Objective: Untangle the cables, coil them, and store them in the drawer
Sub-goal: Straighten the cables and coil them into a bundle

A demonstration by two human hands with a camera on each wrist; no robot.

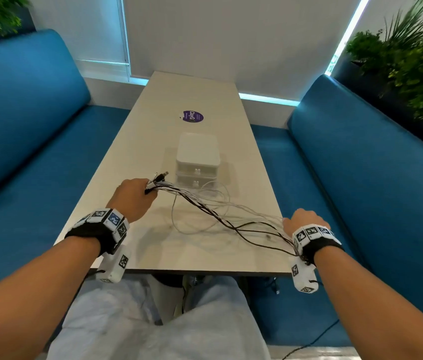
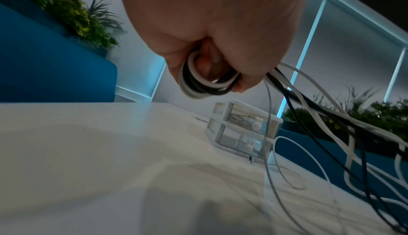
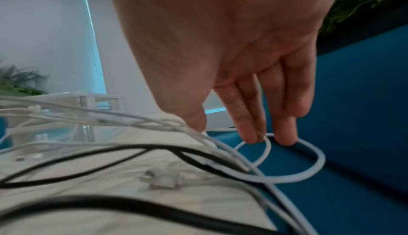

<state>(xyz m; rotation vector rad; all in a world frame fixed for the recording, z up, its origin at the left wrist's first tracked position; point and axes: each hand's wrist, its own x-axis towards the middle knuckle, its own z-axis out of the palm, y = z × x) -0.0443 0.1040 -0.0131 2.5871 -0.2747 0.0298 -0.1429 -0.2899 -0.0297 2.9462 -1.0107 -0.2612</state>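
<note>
From the head view, the left hand (image 1: 133, 197) grips one end of the cables (image 1: 205, 209), plugs sticking out. The bunch runs across the table (image 1: 153, 250) to the right hand (image 1: 302, 220). The drawers (image 1: 196, 175) look closed. Nothing looks stored yet, so sorting has likely only begun.

In the left wrist view, the fingers (image 2: 243, 81) curl tight around white and black loops (image 2: 198, 85).

In the right wrist view, straight fingers (image 3: 284, 134) hook a white loop (image 3: 309, 165). The picture is blurry, and how many cables there are is hard to count.
</note>
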